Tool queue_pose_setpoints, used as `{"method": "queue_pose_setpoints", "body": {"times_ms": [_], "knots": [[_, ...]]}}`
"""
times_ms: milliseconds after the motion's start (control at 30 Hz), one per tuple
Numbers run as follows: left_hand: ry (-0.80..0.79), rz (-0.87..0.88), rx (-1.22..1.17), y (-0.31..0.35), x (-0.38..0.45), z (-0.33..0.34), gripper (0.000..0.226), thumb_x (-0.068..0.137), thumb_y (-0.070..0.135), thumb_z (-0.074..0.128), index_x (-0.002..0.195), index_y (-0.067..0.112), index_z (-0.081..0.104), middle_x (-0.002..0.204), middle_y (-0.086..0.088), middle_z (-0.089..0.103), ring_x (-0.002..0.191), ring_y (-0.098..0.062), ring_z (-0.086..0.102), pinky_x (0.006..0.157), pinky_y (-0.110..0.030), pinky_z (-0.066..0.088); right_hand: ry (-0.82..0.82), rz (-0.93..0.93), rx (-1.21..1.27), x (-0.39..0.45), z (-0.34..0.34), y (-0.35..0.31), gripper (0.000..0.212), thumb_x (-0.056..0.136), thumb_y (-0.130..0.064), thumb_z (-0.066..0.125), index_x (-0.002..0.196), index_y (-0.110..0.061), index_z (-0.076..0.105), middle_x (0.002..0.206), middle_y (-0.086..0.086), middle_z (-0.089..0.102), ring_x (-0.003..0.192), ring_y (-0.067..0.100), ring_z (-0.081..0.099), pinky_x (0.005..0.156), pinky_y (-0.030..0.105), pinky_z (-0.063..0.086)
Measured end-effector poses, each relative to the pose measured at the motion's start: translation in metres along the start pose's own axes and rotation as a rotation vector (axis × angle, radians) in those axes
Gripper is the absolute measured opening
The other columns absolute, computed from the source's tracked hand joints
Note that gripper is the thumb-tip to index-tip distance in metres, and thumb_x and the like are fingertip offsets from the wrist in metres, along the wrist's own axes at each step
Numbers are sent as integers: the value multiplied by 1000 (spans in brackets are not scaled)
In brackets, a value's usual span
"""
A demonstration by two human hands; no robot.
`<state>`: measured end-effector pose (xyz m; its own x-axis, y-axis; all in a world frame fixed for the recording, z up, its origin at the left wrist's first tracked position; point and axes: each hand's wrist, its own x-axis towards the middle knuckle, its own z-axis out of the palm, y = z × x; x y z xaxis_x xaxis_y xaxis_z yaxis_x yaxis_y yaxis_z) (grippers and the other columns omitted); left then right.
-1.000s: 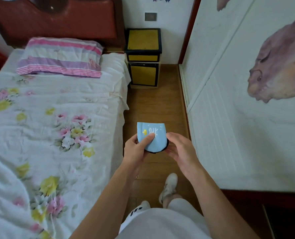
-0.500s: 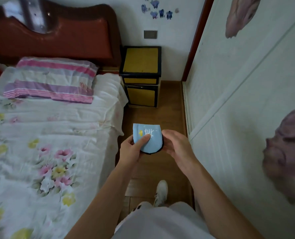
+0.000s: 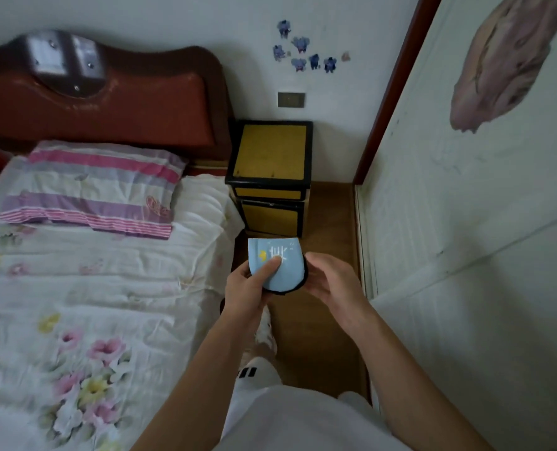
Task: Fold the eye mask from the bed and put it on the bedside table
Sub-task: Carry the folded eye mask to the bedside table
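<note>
The light blue eye mask (image 3: 286,266), folded in half with a black rim and white print, is held in the air over the wooden floor. My left hand (image 3: 249,288) pinches it, thumb pressed on its front. My right hand (image 3: 330,281) cups its right edge, fingers behind it. The yellow bedside table (image 3: 272,151) with black edges stands just beyond the mask, against the far wall, its top bare. The bed (image 3: 91,288) with a floral sheet lies to the left.
A striped pink and purple pillow (image 3: 91,187) lies at the red headboard (image 3: 108,105). A white wall (image 3: 465,239) runs close along the right. The wooden floor strip (image 3: 325,320) between bed and wall is narrow; my legs and shoe are below my hands.
The view has moved forward and tilted up, so the bedside table now sits closer and just beyond the mask. Both hands keep the same hold on the folded mask.
</note>
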<state>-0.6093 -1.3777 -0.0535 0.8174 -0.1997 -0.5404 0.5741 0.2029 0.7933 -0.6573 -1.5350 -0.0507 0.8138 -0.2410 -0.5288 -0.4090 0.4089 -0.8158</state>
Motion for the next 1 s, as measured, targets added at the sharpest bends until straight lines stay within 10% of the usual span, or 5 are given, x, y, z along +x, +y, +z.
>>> {"method": "queue_pose_setpoints", "body": {"times_ms": [1000], "knots": [[-173,-172,26,219,436,61,51,74,21,78,120,5,66,114,-14,76,104,-27,73,76,-34,62,175,56,5,399,91,-196,32,97,-22,60,127,-11,62,119,13,71,110,24,70,101,44,55]]}}
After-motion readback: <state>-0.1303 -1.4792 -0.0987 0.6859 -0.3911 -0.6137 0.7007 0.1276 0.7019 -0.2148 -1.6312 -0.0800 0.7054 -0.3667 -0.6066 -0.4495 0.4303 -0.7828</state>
